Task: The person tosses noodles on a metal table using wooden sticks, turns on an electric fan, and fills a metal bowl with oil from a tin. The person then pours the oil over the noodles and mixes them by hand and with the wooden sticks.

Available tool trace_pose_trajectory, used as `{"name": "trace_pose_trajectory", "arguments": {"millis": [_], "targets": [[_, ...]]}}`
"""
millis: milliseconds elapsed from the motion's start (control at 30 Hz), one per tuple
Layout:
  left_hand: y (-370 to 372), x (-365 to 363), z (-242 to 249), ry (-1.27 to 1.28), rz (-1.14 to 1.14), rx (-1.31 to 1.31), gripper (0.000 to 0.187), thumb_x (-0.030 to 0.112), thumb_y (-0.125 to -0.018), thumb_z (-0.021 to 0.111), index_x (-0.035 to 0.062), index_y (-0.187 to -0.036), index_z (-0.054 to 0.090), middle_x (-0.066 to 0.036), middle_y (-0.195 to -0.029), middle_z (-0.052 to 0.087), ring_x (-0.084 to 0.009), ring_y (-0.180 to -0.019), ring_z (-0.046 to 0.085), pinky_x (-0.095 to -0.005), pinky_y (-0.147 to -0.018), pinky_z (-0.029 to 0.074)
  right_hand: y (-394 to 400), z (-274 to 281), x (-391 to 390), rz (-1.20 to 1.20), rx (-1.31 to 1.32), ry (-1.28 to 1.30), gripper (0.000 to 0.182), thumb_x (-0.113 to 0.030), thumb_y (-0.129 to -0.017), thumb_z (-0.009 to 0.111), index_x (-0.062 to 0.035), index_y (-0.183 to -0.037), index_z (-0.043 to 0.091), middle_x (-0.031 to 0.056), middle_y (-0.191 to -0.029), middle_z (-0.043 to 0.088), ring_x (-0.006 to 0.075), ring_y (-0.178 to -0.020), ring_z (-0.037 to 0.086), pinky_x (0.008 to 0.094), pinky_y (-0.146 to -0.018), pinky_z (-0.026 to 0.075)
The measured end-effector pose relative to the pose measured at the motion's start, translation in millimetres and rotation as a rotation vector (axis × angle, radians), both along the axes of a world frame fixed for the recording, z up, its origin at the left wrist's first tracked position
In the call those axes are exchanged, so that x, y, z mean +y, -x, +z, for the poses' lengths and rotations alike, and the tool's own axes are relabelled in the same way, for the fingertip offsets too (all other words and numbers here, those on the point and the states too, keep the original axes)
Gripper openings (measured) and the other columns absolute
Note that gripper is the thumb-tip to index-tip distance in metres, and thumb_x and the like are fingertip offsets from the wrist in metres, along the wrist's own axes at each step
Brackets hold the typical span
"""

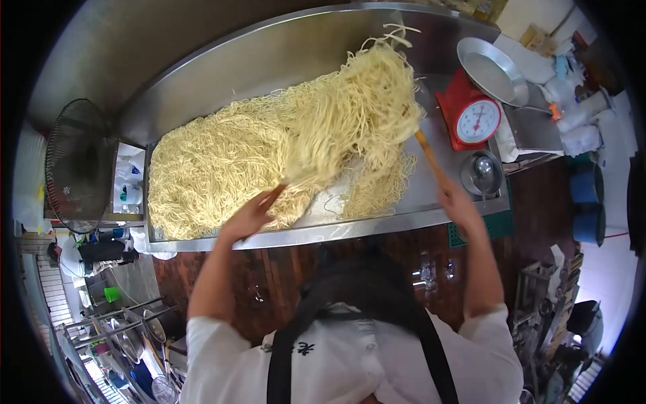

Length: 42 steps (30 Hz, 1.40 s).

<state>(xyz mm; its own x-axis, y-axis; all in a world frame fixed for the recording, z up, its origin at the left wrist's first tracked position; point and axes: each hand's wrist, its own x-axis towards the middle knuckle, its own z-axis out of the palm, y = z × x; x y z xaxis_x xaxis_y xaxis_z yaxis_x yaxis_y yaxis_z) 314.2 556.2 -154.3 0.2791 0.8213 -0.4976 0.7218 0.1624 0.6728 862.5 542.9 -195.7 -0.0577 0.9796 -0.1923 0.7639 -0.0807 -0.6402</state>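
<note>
A thick layer of pale yellow noodles [215, 168] covers the left and middle of a long metal tray [323, 231]. My left hand [250, 219], at the tray's front edge, is closed round the brown handle of a tool [272, 196] whose far end is blurred against the noodles. Further right, my right hand [457, 200] grips a wooden stick [428, 153], its tip at the right side of a raised heap of noodles [377, 94]. Loose strands stick out at the top of that heap. A thinner patch of noodles lies below it on the metal.
Right of the noodles stand a red dial scale [464, 118] with a metal pan [492, 71] and a metal bowl [482, 173]. A round fan [79, 166] is at the left. Utensils hang on a rack [128, 330] at lower left. A person in white [70, 259] is at far left.
</note>
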Motion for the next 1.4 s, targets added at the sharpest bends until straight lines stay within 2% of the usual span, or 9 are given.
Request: {"name": "trace_pose_trajectory", "arguments": {"millis": [167, 300, 400, 700, 900, 1033, 1167, 1300, 1400], "targets": [[83, -127, 162, 0.417, 0.149, 0.311, 0.058, 0.011, -0.081, 0.066, 0.0100, -0.138, 0.052, -0.010, -0.087, 0.067, -0.0187, -0.072, 0.065, -0.0358, -0.063, 0.052, -68, 121, -115, -0.024, -0.204, 0.617, 0.028, -0.007, -0.084, 0.063, -0.0051, -0.111, 0.059, 0.0222, -0.099, 0.066, 0.0427, -0.098, 0.064, 0.0433, -0.083, 0.049], [27, -140, 57, 0.147, 0.030, 0.310, 0.059, 0.012, -0.087, 0.061, 0.0093, -0.143, 0.042, -0.032, -0.111, 0.064, -0.0495, -0.108, 0.058, -0.0543, -0.088, 0.047, 36, 0, -100, 0.041, 0.241, 0.409, 0.050, -0.011, -0.089, 0.058, -0.0047, -0.138, 0.050, 0.0236, -0.124, 0.061, 0.0410, -0.120, 0.056, 0.0428, -0.102, 0.045], [-25, -83, -69, -0.061, -0.018, 0.181, 0.061, 0.012, -0.089, 0.058, 0.0035, -0.145, 0.036, -0.032, -0.105, 0.064, -0.0467, -0.083, 0.066, -0.0520, -0.074, 0.051, 156, -84, -18, 0.053, 0.281, 0.340, 0.026, -0.015, -0.091, 0.057, 0.0012, -0.110, 0.052, 0.0239, -0.095, 0.063, 0.0463, -0.091, 0.060, 0.0480, -0.079, 0.050], [-57, -78, -86, -0.029, 0.054, -0.222, 0.075, 0.011, -0.086, 0.066, 0.0080, -0.152, 0.028, -0.016, -0.097, 0.064, -0.0204, -0.054, 0.059, -0.0350, -0.049, 0.047, 146, -63, -55, -0.048, 0.343, 0.258, 0.027, -0.017, -0.091, 0.062, -0.0039, -0.112, 0.052, 0.0150, -0.086, 0.064, 0.0320, -0.077, 0.064, 0.0408, -0.071, 0.051], [-117, -14, -39, 0.083, -0.252, -0.094, 0.078, 0.022, -0.082, 0.070, 0.0040, -0.149, 0.035, -0.026, -0.127, 0.061, -0.0371, -0.113, 0.062, -0.0435, -0.096, 0.048, 35, 19, -34, -0.124, 0.083, 0.094, 0.032, -0.018, -0.089, 0.066, -0.0021, -0.116, 0.057, 0.0168, -0.095, 0.066, 0.0268, -0.087, 0.064, 0.0386, -0.079, 0.051], [54, -66, 19, 0.215, -0.204, 0.101, 0.071, 0.021, -0.082, 0.072, 0.0150, -0.147, 0.044, -0.010, -0.085, 0.069, -0.0182, -0.060, 0.060, -0.0338, -0.057, 0.049, -49, 58, -79, -0.159, -0.180, 0.073, 0.039, -0.011, -0.085, 0.065, 0.0008, -0.121, 0.056, 0.0231, -0.106, 0.066, 0.0383, -0.101, 0.064, 0.0411, -0.087, 0.049], [129, -99, 162, 0.590, 0.141, 0.324, 0.067, 0.008, -0.083, 0.067, 0.0132, -0.146, 0.044, -0.018, -0.109, 0.067, -0.0265, -0.094, 0.068, -0.0401, -0.082, 0.053, -23, 174, -128, -0.258, -0.502, 0.060, 0.053, -0.008, -0.086, 0.063, -0.0011, -0.135, 0.047, 0.0259, -0.106, 0.064, 0.0405, -0.105, 0.063, 0.0413, -0.090, 0.048], [119, -97, -38, -0.202, -0.063, 0.061, 0.069, 0.009, -0.084, 0.061, 0.0055, -0.149, 0.036, -0.032, -0.133, 0.055, -0.0418, -0.124, 0.055, -0.0443, -0.102, 0.044, 65, 242, -108, -0.163, -0.379, -0.012, 0.050, -0.011, -0.093, 0.060, -0.0046, -0.140, 0.044, 0.0229, -0.106, 0.065, 0.0382, -0.101, 0.064, 0.0408, -0.090, 0.047], [-3, -21, -55, -0.023, -0.008, -0.079, 0.068, 0.008, -0.084, 0.057, 0.0004, -0.147, 0.035, -0.034, -0.123, 0.059, -0.0478, -0.114, 0.058, -0.0470, -0.098, 0.047, 114, 246, -75, 0.008, -0.317, 0.016, 0.044, -0.017, -0.097, 0.058, -0.0072, -0.138, 0.045, 0.0247, -0.097, 0.064, 0.0443, -0.093, 0.063, 0.0445, -0.082, 0.047]]}}
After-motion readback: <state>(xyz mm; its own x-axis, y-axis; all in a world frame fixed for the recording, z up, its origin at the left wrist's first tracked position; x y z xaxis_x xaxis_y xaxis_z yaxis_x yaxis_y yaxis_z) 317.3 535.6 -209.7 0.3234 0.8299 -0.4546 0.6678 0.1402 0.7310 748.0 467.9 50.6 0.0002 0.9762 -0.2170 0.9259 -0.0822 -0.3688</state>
